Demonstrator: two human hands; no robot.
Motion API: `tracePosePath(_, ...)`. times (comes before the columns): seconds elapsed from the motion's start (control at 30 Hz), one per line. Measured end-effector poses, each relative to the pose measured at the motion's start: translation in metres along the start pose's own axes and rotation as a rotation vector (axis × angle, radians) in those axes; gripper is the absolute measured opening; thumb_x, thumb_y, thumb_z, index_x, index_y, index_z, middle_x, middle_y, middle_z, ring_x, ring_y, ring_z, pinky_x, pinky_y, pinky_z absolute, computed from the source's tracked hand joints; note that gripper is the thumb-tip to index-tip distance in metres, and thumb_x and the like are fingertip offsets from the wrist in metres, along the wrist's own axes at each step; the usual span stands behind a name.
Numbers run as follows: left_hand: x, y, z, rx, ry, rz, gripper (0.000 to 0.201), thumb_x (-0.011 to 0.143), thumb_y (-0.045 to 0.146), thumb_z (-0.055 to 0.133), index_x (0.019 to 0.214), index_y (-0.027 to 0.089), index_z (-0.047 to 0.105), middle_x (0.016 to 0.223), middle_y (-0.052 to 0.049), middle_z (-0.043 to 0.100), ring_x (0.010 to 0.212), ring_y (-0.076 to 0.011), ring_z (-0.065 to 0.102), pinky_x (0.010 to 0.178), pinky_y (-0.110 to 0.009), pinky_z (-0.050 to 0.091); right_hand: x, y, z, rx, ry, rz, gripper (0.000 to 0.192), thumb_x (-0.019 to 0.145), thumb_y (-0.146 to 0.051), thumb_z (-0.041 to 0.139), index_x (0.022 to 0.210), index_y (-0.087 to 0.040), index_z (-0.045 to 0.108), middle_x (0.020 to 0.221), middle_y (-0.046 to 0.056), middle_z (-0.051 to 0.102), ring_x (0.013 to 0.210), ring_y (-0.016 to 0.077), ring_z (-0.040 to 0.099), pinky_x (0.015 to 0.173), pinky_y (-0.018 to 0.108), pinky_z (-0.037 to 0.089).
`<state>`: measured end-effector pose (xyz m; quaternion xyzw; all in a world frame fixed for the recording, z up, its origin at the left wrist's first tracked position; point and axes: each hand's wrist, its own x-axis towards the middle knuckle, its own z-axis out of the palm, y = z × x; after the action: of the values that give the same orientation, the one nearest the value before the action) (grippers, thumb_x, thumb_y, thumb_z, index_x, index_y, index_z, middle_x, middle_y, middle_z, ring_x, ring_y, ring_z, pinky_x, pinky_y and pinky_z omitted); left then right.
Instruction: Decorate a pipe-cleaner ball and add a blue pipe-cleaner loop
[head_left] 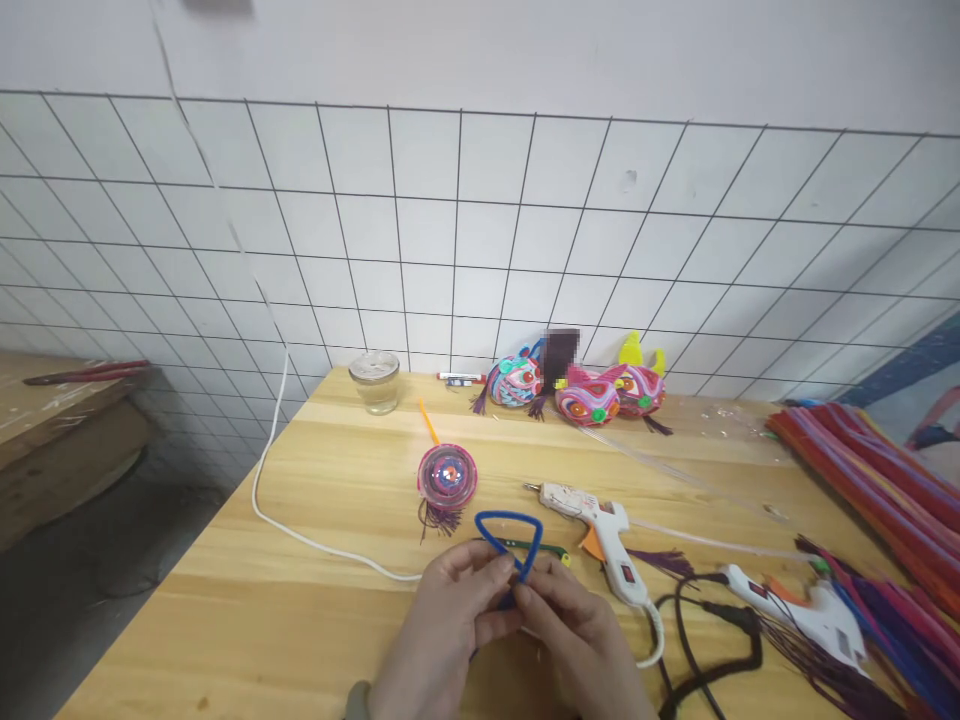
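Both hands sit at the near edge of the table (247, 600), low in the head view, fingers pointing away from the person. The left hand (439, 640) comes in from the lower centre, back of the hand up, wrist just inside the frame; its fingers are curled and pinched on the base of a blue loop (510, 537). The right hand (581, 640) lies just beside it, touching it at the fingertips, and is likewise closed on the same base — thumb and forefinger meet where the two ends of the loop come together. The loop itself is a fuzzy blue wire bent to a rounded triangle, standing up from the fingers and tilted away from the person.

Just beyond the fingers, a green stem (536, 547) with a yellow tip lies flat on the wood. To the right of the hands rests a white glue gun (600, 530), nozzle to the left, and further right a second glue gun (806, 605) among black cord and dark tassels. A white cable (281, 500) runs along the table's left side.

Past the loop lies a pink disc (448, 475) with a tassel and an orange stick. Far right — a pile of coloured stems (877, 480). At the wall stand a glass jar (375, 380) and three bright ornaments (585, 390), set before a wire grid (450, 250).
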<state>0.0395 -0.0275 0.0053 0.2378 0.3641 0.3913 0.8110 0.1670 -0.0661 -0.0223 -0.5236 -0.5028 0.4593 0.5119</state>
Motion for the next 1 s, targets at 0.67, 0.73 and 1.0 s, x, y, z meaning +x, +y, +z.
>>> tracePosePath(0.67,0.0064,-0.0078,-0.0003,-0.011,0.048,-0.049,0.015,0.066,0.023,0.071,0.076,0.012,0.067,0.074,-0.008,0.069,0.066,-0.0148,0.063,0.065,-0.028,0.051,0.002,0.0017,-0.0005,-0.063,0.033,0.015,0.024,0.081,-0.036,0.053,0.067,-0.019,0.062,0.072,0.003,0.055,0.074,0.0191,0.051,0.071,0.03,0.041)
tracePosePath(0.73,0.0071,-0.0081,-0.0001,-0.009,0.045,-0.052,0.016,0.066,0.023,0.071,0.075,0.012,0.067,0.075,-0.008,0.069,0.067,-0.015,0.062,0.065,-0.029,0.051,0.0018,0.0014,-0.0004,-0.074,0.028,0.019,0.025,0.081,-0.036,0.052,0.067,-0.018,0.062,0.072,0.003,0.055,0.074,0.0193,0.052,0.071,0.03,0.041)
tracePosePath(1.0,0.0067,-0.01,-0.0005,0.012,0.043,-0.038,0.016,0.066,0.025,0.071,0.076,0.012,0.068,0.072,-0.007,0.067,0.065,-0.0139,0.06,0.066,-0.029,0.05,0.0012,0.0028,-0.0008,-0.051,0.014,0.033,0.025,0.081,-0.036,0.052,0.068,-0.018,0.062,0.073,0.004,0.055,0.074,0.0195,0.052,0.07,0.03,0.041)
